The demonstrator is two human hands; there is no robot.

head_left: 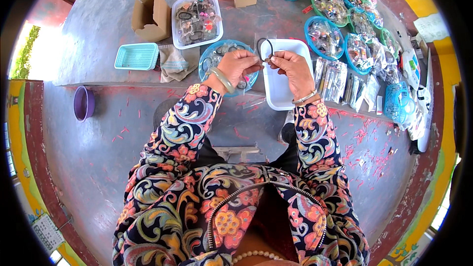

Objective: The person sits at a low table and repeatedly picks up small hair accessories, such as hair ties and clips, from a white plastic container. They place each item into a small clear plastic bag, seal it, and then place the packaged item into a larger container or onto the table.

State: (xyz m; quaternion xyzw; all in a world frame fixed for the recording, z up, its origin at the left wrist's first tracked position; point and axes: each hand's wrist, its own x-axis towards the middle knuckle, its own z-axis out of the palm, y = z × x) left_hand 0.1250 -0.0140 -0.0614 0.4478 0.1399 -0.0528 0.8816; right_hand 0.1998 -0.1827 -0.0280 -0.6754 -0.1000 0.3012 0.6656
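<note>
My left hand [238, 69] and my right hand [293, 70] meet in front of me, both with fingers pinched together. Between their fingertips stands a thin dark loop [270, 44], which looks like a hair tie. Both hands seem to grip its lower ends. Beneath my left hand is a blue round basket [203, 70] with clear-wrapped pieces, partly hidden by the hand and wrist. Under my right hand lies a white rectangular tray [280, 99], its visible inside bare.
A white basket [218, 36] of dark loops and coloured pieces stands beyond, beside a cardboard box [150, 17]. At left are a turquoise tray [136, 57], a cloth [172, 64] and a purple bucket [84, 104]. Several filled round baskets [324, 38] and clear packets [332, 80] crowd the right.
</note>
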